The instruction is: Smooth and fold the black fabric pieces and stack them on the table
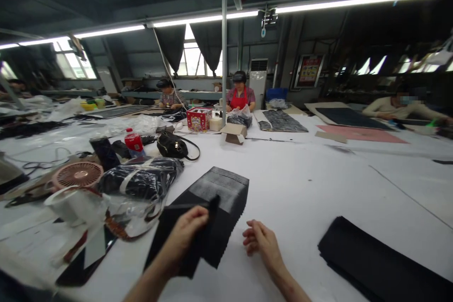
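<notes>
My left hand is closed on a piece of black fabric, whose raised edge is blurred above the fingers. Beneath it lies a fanned stack of black fabric pieces with a greyish, worn-looking upper face. To the right of that stack, my right hand is just over the white table, fingers loosely curled and apart, holding nothing. A second pile of black fabric rests at the lower right, away from both hands.
On the left are a plastic-wrapped bundle, a pink fan, a red bottle and a black bag. Farther back stand an open cardboard box and a red box. Several people sit across the white table.
</notes>
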The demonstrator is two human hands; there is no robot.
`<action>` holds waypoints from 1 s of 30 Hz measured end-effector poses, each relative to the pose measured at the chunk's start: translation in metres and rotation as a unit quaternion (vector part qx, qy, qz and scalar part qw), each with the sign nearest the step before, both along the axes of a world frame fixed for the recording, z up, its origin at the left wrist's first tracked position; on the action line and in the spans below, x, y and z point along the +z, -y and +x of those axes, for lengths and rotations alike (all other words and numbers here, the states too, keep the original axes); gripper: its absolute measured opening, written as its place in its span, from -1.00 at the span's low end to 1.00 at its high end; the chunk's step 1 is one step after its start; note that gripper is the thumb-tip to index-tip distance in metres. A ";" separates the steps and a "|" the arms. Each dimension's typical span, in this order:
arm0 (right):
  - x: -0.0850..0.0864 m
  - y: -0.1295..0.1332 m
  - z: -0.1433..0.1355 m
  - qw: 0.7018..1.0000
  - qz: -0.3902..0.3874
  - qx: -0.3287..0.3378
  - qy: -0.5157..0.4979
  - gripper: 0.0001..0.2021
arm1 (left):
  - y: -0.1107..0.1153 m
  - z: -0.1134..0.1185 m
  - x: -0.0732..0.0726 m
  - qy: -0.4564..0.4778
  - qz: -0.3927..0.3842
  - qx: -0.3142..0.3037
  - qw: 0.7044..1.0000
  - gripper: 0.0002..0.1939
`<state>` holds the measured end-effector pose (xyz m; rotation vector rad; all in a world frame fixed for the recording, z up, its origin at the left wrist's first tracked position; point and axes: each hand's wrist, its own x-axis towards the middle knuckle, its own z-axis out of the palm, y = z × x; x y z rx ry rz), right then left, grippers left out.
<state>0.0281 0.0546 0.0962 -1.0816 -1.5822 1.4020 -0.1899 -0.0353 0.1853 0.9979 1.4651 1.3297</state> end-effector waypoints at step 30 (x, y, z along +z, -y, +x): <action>-0.048 0.023 0.059 0.833 0.384 -0.171 0.360 -0.71 | -0.038 0.126 -0.078 -0.562 0.119 -0.220 0.789 -0.80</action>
